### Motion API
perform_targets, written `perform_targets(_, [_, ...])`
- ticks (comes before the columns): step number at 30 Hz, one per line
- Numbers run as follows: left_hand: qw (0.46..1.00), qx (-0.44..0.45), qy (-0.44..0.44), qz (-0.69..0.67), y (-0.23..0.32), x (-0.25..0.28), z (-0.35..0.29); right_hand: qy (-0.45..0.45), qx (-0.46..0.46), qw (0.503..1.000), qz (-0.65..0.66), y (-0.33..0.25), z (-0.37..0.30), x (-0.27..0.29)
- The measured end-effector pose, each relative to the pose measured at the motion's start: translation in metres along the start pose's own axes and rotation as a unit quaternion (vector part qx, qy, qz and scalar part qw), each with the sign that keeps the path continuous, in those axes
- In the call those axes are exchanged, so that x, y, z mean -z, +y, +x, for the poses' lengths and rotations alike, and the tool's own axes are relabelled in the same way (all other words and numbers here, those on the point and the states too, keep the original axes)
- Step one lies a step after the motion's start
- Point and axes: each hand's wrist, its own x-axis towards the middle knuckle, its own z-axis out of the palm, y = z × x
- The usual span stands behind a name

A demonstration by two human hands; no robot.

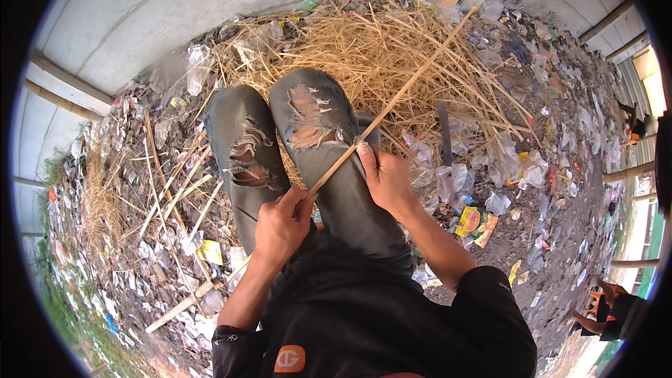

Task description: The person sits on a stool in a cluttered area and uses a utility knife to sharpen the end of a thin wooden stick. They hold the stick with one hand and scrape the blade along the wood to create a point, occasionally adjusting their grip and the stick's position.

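A long, thin bamboo strip (413, 82) slants across my right thigh, from my lap up to the far right. Its near end is in my left hand (283, 222), whose fingers are closed round it. Farther along, my right hand (386, 178) pinches the strip, thumb on top; the fingers underneath are mostly hidden. Small frayed fibres show at the right thumb tip. Both hands rest close over my torn dark trousers (329, 203). Beyond my knees lies a wide heap of straw-coloured shavings (371, 56), with the strip's far end above its right side.
Right of my knee, a dark, flat, blade-like piece (445, 133) stands among plastic scraps. Litter covers the soil, including a yellow-and-red wrapper (476, 224). Loose bamboo sticks (182, 192) lie at left. A grey wall (175, 14) closes the far side. Another person (619, 311) sits far right.
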Motion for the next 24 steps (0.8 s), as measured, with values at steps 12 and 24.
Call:
perform_targets(12, [0.997, 0.005, 0.004, -0.078, 0.018, -0.01, 0.026, -0.011, 0.038, 0.998, 0.055, -0.004, -0.002, -0.008])
perform_targets(24, [0.994, 0.005, 0.004, -0.107, 0.019, -0.01, 0.032, -0.193, -0.076, 0.964, 0.163, 0.005, 0.006, 0.01])
